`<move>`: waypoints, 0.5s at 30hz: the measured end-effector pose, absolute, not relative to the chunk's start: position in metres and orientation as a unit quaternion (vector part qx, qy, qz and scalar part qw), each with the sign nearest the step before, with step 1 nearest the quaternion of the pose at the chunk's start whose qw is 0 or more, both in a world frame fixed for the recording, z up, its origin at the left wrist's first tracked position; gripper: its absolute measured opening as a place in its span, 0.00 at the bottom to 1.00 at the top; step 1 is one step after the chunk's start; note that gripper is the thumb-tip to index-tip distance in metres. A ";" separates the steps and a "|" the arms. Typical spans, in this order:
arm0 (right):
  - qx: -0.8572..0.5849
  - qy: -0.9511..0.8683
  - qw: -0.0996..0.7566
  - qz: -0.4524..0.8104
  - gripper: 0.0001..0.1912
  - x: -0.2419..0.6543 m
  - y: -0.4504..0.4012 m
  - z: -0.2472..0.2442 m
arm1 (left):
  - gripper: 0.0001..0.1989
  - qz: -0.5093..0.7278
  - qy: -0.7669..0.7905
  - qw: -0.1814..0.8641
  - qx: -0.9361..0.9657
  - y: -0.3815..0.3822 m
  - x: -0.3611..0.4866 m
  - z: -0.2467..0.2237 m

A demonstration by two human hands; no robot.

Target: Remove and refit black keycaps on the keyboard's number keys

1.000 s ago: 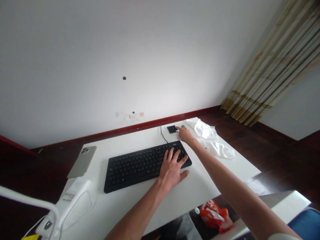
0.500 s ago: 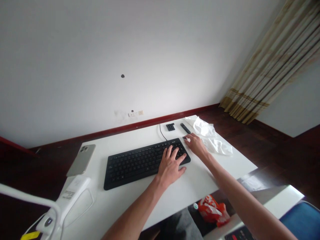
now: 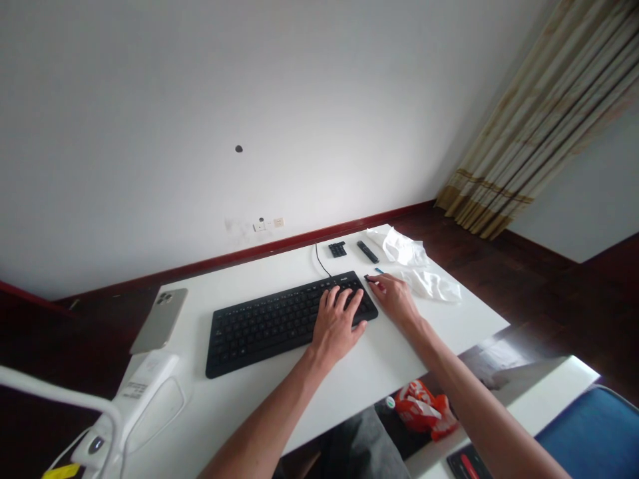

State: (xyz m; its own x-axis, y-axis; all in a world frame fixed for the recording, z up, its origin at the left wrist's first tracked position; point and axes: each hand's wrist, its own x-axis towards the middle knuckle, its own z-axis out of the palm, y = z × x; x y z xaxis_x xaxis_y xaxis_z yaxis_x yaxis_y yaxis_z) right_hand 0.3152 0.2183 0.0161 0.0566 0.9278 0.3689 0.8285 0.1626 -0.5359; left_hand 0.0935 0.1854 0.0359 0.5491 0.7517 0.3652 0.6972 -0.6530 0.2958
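Note:
A black keyboard (image 3: 279, 319) lies across the white table (image 3: 349, 379). My left hand (image 3: 337, 326) rests flat, fingers spread, on the keyboard's right end. My right hand (image 3: 397, 299) sits just off the keyboard's far right corner, its fingertips pinched on a small black keycap (image 3: 368, 278). Behind it lie a cluster of loose black keycaps (image 3: 337, 249) and a short black bar-shaped tool (image 3: 367, 251).
Crumpled clear plastic (image 3: 419, 273) lies at the table's right side. A phone (image 3: 160, 319) lies face down at the left, with a white device (image 3: 144, 392) in front of it. An orange packet (image 3: 419, 416) sits below the table edge. A curtain (image 3: 539, 133) hangs at right.
My right hand has drawn back from the loose keycaps at the far edge to the keyboard's right corner, now with a small black keycap in its fingertips. My left hand stayed on the keyboard.

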 end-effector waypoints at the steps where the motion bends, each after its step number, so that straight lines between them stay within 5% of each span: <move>1: -0.651 -0.676 0.338 0.075 0.18 0.314 0.218 0.018 | 0.34 0.238 0.412 0.060 0.878 0.185 0.093 0.037; 15: -0.612 -0.602 0.466 0.216 0.17 0.304 0.198 0.003 | 0.31 0.278 0.421 0.065 0.861 0.193 0.088 0.039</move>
